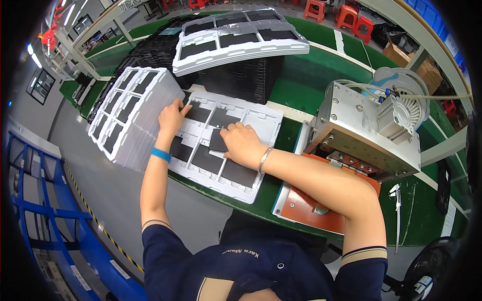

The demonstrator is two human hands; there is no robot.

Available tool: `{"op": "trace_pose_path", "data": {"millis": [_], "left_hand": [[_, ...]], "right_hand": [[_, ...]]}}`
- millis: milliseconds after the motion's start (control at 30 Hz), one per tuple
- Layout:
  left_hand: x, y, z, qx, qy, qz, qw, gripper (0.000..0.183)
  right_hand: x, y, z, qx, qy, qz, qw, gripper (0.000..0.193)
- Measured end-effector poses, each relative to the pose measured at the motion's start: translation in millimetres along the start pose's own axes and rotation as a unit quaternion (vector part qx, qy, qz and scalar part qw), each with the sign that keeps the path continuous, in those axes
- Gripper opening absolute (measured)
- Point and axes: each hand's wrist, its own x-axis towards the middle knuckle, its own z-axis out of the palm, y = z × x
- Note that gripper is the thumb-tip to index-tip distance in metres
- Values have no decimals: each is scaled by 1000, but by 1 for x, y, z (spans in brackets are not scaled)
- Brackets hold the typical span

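A white moulded tray with several compartments lies on the green bench in front of me. Flat dark grey rectangular pieces sit in most of its pockets. My right hand is closed on one dark flat piece, held tilted over the tray's middle. Its fingers hide part of that piece. At the tray's far left corner, my left hand has thumb and forefinger apart, beside another dark piece in its pocket.
Left of the tray rises a tall stack of filled white trays. Behind it, more white trays rest on black stacked trays. A metal machine with an orange base plate stands at right, near calipers and a black fan.
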Motion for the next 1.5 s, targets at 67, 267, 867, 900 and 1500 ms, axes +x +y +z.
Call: {"op": "trace_pose_path", "data": {"millis": [67,267,867,900,1500], "left_hand": [[-16,18,-11,76,56,3,996,37],[-50,10,13,-5,-42,195,980,53],[-74,94,-53,-168,-29,236,957,61],[-80,120,-66,-203,-26,270,941,61],[-167,301,-74,-215,-246,640,696,72]], "right_hand": [[7,-4,8,-5,-19,15,1000,47],[14,-7,24,35,12,28,999,33],[-300,26,-163,389,119,463,787,29],[-309,29,-150,408,165,439,783,29],[-283,48,-97,-35,204,146,967,32]]}}
